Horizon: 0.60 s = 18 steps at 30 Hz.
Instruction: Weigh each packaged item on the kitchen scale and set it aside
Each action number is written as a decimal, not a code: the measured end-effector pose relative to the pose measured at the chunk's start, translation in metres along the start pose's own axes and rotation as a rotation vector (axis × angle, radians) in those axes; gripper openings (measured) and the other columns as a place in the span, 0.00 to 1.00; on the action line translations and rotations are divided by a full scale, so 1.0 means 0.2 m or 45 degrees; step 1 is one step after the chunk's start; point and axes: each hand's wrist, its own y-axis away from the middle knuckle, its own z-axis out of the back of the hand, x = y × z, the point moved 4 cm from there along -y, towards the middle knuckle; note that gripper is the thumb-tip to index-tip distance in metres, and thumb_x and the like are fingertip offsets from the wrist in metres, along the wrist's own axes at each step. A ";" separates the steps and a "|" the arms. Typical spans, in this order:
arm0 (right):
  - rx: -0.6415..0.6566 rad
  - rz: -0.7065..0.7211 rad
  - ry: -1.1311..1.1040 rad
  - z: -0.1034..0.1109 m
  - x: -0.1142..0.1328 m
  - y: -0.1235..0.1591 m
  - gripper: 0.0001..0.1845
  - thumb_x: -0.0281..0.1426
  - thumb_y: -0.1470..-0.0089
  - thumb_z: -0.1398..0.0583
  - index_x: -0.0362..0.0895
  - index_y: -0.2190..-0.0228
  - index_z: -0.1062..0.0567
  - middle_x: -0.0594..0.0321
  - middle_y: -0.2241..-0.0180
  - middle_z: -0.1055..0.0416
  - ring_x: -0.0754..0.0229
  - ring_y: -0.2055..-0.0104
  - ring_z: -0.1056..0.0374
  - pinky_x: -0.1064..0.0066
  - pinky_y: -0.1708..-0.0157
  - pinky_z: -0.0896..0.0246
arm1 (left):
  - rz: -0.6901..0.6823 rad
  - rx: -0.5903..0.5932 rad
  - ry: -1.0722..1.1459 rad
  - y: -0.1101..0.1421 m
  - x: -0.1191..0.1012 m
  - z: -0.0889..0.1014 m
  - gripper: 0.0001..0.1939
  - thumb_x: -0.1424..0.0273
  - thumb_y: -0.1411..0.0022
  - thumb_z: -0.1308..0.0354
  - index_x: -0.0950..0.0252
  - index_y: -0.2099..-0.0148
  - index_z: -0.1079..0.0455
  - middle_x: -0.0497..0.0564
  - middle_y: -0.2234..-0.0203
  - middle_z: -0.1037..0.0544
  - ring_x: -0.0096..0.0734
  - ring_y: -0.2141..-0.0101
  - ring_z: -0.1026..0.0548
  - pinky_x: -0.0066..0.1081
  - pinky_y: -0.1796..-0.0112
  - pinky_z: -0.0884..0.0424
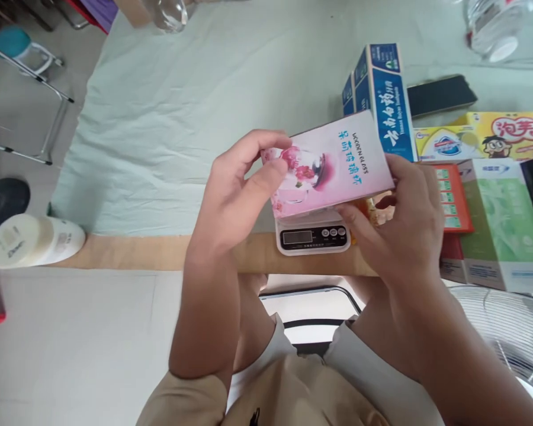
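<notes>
Between both hands I hold a pink and white box (324, 165) printed with flowers and a glass cup, tilted above a small white kitchen scale (313, 238). My left hand (244, 189) grips its left end, thumb on the printed face. At the opposite end, my right hand (402, 219) has its fingers and thumb closed round the lower right corner. The scale's display and buttons show below the box; its weighing plate is hidden. Behind the box stand blue toothpaste boxes (388, 100).
A black phone (442, 96), yellow packs (506, 135), a red box (455, 198) and a green-white box (500, 219) lie to the right. A white bottle (38, 241) is at the table's left front edge. Clear plastic bottles (493, 29) sit farther back. A fan (510, 325) stands below right.
</notes>
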 end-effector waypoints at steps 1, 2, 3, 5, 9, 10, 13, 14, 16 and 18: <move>0.017 -0.024 0.019 -0.01 -0.03 0.00 0.31 0.43 0.38 0.33 0.51 0.38 0.31 0.50 0.48 0.26 0.44 0.51 0.25 0.52 0.57 0.23 | -0.004 0.024 -0.001 -0.02 0.02 -0.01 0.21 0.44 0.37 0.33 0.52 0.52 0.19 0.51 0.52 0.18 0.49 0.46 0.21 0.49 0.47 0.20; 0.031 -0.043 0.033 -0.02 -0.05 0.01 0.32 0.43 0.38 0.33 0.51 0.37 0.32 0.49 0.48 0.26 0.44 0.51 0.26 0.50 0.56 0.24 | -0.011 0.028 0.004 -0.03 0.04 -0.02 0.21 0.45 0.37 0.33 0.50 0.50 0.20 0.50 0.50 0.18 0.49 0.45 0.22 0.49 0.46 0.20; 0.027 -0.036 0.032 -0.03 -0.07 0.01 0.34 0.44 0.38 0.33 0.50 0.36 0.34 0.48 0.47 0.26 0.42 0.49 0.26 0.49 0.54 0.24 | -0.011 0.010 0.011 -0.04 0.07 -0.02 0.22 0.45 0.38 0.32 0.49 0.48 0.21 0.49 0.47 0.19 0.49 0.41 0.23 0.49 0.43 0.21; -0.031 0.029 0.003 -0.02 -0.08 0.02 0.37 0.46 0.39 0.34 0.49 0.34 0.36 0.46 0.46 0.28 0.40 0.46 0.28 0.44 0.49 0.25 | 0.012 -0.097 0.018 -0.05 0.11 0.00 0.26 0.43 0.40 0.31 0.46 0.45 0.23 0.46 0.40 0.22 0.51 0.34 0.28 0.49 0.37 0.26; -0.156 0.169 -0.126 0.03 -0.06 0.07 0.35 0.37 0.38 0.37 0.54 0.33 0.35 0.49 0.48 0.31 0.41 0.46 0.30 0.44 0.49 0.25 | 0.132 -0.305 0.010 -0.03 0.21 0.05 0.30 0.38 0.40 0.34 0.46 0.43 0.25 0.47 0.36 0.23 0.52 0.28 0.34 0.51 0.28 0.38; -0.172 0.184 -0.163 0.04 -0.05 0.09 0.35 0.35 0.39 0.37 0.55 0.32 0.35 0.50 0.49 0.32 0.42 0.48 0.29 0.45 0.52 0.25 | 0.140 -0.317 0.019 -0.02 0.23 0.06 0.30 0.38 0.41 0.33 0.46 0.43 0.24 0.48 0.37 0.22 0.52 0.28 0.34 0.52 0.28 0.38; -0.157 0.184 -0.231 0.05 -0.03 0.14 0.39 0.32 0.41 0.38 0.57 0.30 0.36 0.50 0.48 0.33 0.39 0.49 0.30 0.43 0.52 0.26 | 0.103 -0.258 0.017 -0.01 0.28 0.07 0.32 0.39 0.43 0.31 0.46 0.41 0.24 0.48 0.36 0.23 0.54 0.29 0.33 0.56 0.28 0.38; -0.137 0.164 -0.239 0.05 -0.02 0.15 0.40 0.31 0.40 0.38 0.58 0.29 0.37 0.49 0.47 0.33 0.37 0.46 0.30 0.40 0.49 0.27 | 0.082 -0.208 0.003 -0.01 0.30 0.07 0.34 0.39 0.42 0.31 0.45 0.38 0.26 0.49 0.33 0.25 0.55 0.28 0.35 0.58 0.29 0.39; -0.116 0.130 -0.250 0.04 -0.02 0.15 0.39 0.32 0.39 0.39 0.61 0.29 0.39 0.49 0.43 0.34 0.34 0.42 0.32 0.37 0.43 0.30 | 0.063 -0.101 -0.038 0.00 0.31 0.05 0.38 0.39 0.40 0.33 0.45 0.33 0.31 0.50 0.29 0.31 0.59 0.26 0.38 0.62 0.28 0.41; -0.119 0.123 -0.251 0.03 -0.02 0.15 0.37 0.32 0.39 0.39 0.59 0.30 0.38 0.49 0.41 0.35 0.35 0.39 0.32 0.35 0.37 0.34 | 0.088 -0.008 -0.070 0.01 0.31 0.03 0.41 0.39 0.39 0.33 0.46 0.29 0.35 0.52 0.26 0.34 0.61 0.25 0.40 0.62 0.28 0.41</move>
